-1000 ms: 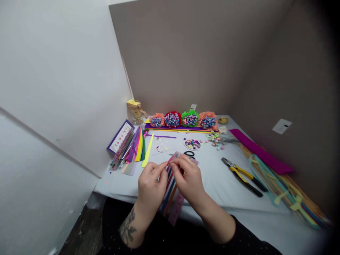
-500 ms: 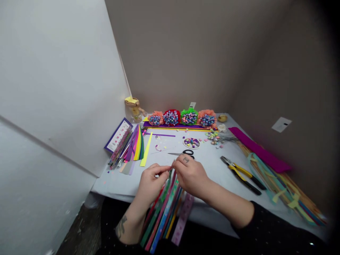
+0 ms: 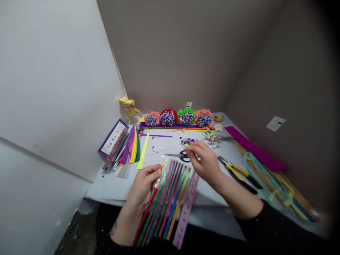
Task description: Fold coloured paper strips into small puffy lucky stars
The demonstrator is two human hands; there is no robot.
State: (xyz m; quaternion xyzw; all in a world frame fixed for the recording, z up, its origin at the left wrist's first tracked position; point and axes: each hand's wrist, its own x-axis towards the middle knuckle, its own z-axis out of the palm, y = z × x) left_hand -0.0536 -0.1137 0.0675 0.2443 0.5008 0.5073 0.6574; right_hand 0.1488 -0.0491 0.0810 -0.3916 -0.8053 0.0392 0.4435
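Gripped at its upper left corner by my left hand is a clear packet of colourful strips, which hangs over the table's front edge toward my lap. A pink patterned strip lies along its right side. My right hand is raised right of the packet's top, with thumb and fingertips close together; anything between them is too small to make out. Just beyond, black-handled scissors lie on the table, near a small dish of beads.
Four beaded flowers line the back. Left are paper strips and a purple-edged packet. Yellow-black pliers, a magenta roll and sticks with ribbons lie right. A jar stands back left.
My hands have parted: the right moved up and to the right, off the packet. The packet's strips are now spread flat in view, still held by my left hand.
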